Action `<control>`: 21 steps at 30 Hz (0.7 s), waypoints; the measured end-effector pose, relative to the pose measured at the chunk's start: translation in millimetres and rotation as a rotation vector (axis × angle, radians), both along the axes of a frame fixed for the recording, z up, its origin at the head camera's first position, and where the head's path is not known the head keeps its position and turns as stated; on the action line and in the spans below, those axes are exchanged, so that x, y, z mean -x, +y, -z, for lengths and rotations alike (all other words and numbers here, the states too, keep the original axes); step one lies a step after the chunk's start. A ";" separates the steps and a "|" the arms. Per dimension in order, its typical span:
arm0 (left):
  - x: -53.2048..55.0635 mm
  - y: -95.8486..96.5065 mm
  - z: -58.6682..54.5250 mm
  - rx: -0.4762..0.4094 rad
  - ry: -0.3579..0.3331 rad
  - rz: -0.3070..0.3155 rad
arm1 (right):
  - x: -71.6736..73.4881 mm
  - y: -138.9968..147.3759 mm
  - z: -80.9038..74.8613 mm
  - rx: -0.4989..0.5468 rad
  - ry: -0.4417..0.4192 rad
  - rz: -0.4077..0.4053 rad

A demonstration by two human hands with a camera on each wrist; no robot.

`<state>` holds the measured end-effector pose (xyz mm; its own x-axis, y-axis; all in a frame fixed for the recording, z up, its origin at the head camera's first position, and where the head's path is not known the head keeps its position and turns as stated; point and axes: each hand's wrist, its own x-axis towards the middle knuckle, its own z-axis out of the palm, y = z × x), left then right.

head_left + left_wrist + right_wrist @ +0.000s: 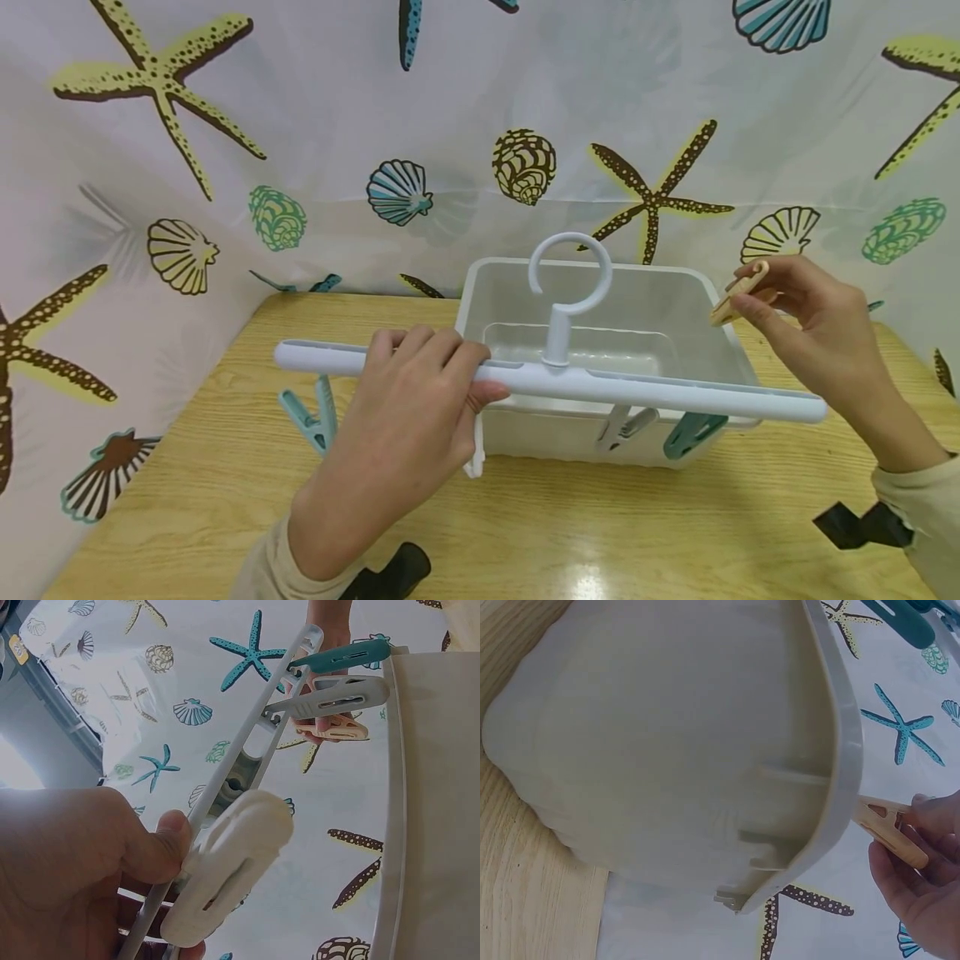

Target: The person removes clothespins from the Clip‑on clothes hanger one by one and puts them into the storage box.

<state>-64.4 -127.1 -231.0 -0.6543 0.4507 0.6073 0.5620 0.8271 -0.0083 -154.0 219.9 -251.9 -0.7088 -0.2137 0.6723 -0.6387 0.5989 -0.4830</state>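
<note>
My left hand [405, 425] grips a white clip hanger [675, 392] by its bar, left of the round hook [606, 271]. Along the bar's underside are a teal clothespin [300, 417] near the left end, a white clothespin [232, 870] beside my left fingers, a grey clothespin [337, 696] and another teal clothespin [695, 433] right of the hook. Between thumb and fingers, my right hand [832, 333] pinches a beige clothespin [738, 296], apart from the hanger and close to the basin's right rim.
A white rectangular basin [592, 268] stands on the wooden table [225, 450] behind the hanger, and the bar crosses in front of its near rim. Behind and beside the table hangs a white cloth [465, 108] printed with starfish and shells.
</note>
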 end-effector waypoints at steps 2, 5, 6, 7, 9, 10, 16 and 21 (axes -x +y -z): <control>0.0 0.2 -0.2 0.000 -0.002 -0.001 | 0.3 0.3 0.8 0.009 -0.001 -0.009; -0.1 0.1 -0.4 0.001 -0.002 -0.005 | 1.0 0.7 1.7 0.020 -0.005 -0.022; -0.1 0.1 -0.4 0.002 -0.002 -0.006 | 1.2 0.6 2.0 0.020 -0.007 -0.023; -0.1 0.1 -0.4 0.002 -0.002 -0.006 | 1.2 0.6 2.1 0.018 -0.007 -0.023; 0.0 0.1 -0.5 0.003 -0.001 -0.007 | 1.7 0.6 2.4 0.014 -0.008 -0.022; 0.0 0.1 -0.4 0.003 -0.002 -0.008 | 2.1 0.6 2.5 0.011 -0.009 -0.021; 0.1 0.0 -0.3 0.001 -0.002 -0.010 | 3.5 0.7 4.2 -0.007 -0.020 -0.007; 0.1 -0.1 -0.4 0.000 -0.006 -0.011 | 3.1 -0.2 5.7 -0.022 -0.030 -0.008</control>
<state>-64.5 -127.2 -230.6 -0.6630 0.4430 0.6035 0.5527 0.8334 -0.0045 -157.1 219.7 -257.6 -0.7271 -0.2340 0.6455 -0.6287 0.6046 -0.4891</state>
